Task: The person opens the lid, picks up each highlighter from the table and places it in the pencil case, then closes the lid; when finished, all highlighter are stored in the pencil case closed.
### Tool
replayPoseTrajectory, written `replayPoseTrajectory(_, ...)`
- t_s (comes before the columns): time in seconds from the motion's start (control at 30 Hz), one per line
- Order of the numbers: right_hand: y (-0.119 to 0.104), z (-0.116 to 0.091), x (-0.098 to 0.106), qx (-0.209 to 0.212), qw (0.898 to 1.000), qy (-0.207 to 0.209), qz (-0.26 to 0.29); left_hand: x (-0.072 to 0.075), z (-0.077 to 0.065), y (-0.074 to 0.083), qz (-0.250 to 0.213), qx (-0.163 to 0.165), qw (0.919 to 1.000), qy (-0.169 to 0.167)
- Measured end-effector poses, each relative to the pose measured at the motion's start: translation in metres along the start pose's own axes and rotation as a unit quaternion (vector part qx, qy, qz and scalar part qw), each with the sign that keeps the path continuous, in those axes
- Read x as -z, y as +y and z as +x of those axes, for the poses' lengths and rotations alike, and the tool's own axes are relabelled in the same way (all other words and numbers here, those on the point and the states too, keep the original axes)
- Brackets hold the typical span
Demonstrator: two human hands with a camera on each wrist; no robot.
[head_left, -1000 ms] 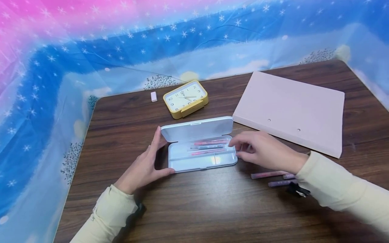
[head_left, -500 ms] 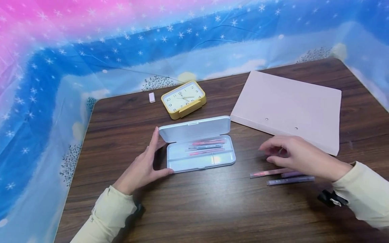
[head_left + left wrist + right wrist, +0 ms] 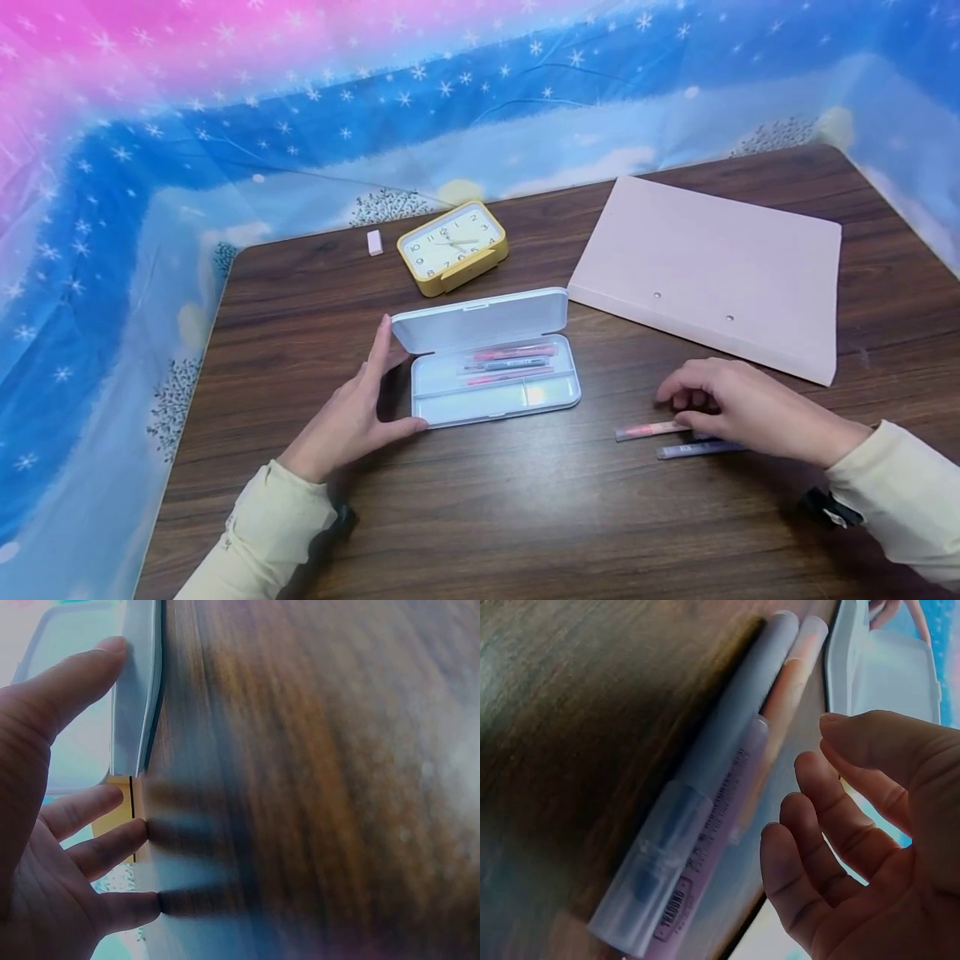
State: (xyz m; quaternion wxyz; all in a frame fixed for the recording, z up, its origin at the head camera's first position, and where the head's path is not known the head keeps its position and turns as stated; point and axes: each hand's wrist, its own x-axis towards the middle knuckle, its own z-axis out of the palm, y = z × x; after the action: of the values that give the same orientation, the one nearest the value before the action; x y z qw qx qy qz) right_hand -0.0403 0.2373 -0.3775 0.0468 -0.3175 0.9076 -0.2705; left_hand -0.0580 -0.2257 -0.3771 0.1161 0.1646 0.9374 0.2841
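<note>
A white pencil case (image 3: 461, 408) lies with its lid raised, several pens (image 3: 513, 364) in its back compartment. My left hand (image 3: 348, 421) is spread at the case's left end, thumb at the front corner and a fingertip by the lid's edge. In the left wrist view, the thumb touches the case's side (image 3: 135, 697). My right hand (image 3: 738, 408) hovers over highlighters right of the case, its fingers loosely bent and holding nothing. Beneath it lie an orange-pink highlighter (image 3: 648, 430) and a bluish-grey one (image 3: 693, 450). A purple highlighter (image 3: 712, 832) shows between them in the right wrist view.
Behind the case stands a yellow alarm clock (image 3: 453, 247), with a small white eraser (image 3: 375, 242) to its left. A large pale pink folder (image 3: 712, 267) covers the table's back right. Patterned cloth (image 3: 300, 125) hangs beyond the dark wooden table (image 3: 487, 517).
My right hand has moved from the case's right end rightward, then down over the highlighters. My left hand stays at the case.
</note>
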Motion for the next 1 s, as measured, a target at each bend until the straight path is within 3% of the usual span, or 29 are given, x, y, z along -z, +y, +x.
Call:
replayPoseTrajectory(0.27, 0.0045, -0.0005, -0.0078, 0.03, 0.999, 0.01, -0.024, 0.0002, -0.0011, -0.0002, 0.002, 0.006, 1.0, 0.001)
replayPoseTrajectory(0.6, 0.0032, 0.0012, -0.0088, 0.031, 0.997, 0.006, -0.063, -0.0012, -0.0023, -0.0013, 0.001, 0.006, 1.0, 0.001)
replayPoseTrajectory(1.0, 0.003, 0.0058, -0.0069, 0.019, 0.998, 0.0, -0.063, 0.0002, -0.0014, -0.0016, 0.003, 0.004, 1.0, 0.003)
